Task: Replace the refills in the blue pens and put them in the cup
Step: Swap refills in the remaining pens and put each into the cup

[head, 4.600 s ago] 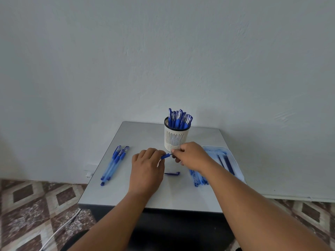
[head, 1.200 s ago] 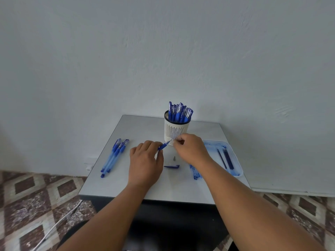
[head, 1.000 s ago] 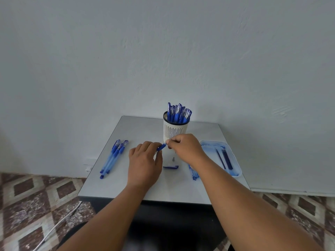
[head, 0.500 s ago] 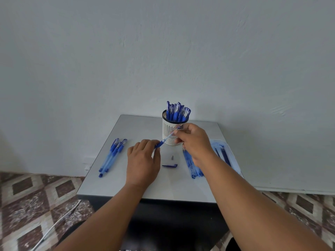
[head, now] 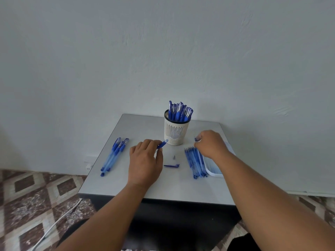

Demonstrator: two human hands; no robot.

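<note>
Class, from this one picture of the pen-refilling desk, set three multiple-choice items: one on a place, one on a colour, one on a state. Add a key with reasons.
1. Where does the pen cap lie?
A. In the cup
B. On the table between the hands
C. In the tray

2. What colour is the rim of the cup?
A. Black
B. Red
C. Yellow

3. What is the left hand doing?
A. Lying flat and empty
B. Holding a pen barrel
C. Lifting the cup

Key: 1 B, it lies on the table near the small tip piece; 2 A, a dark band tops the pale slotted wall; 3 B, the pen barrel sticks out from its fingers.
</note>
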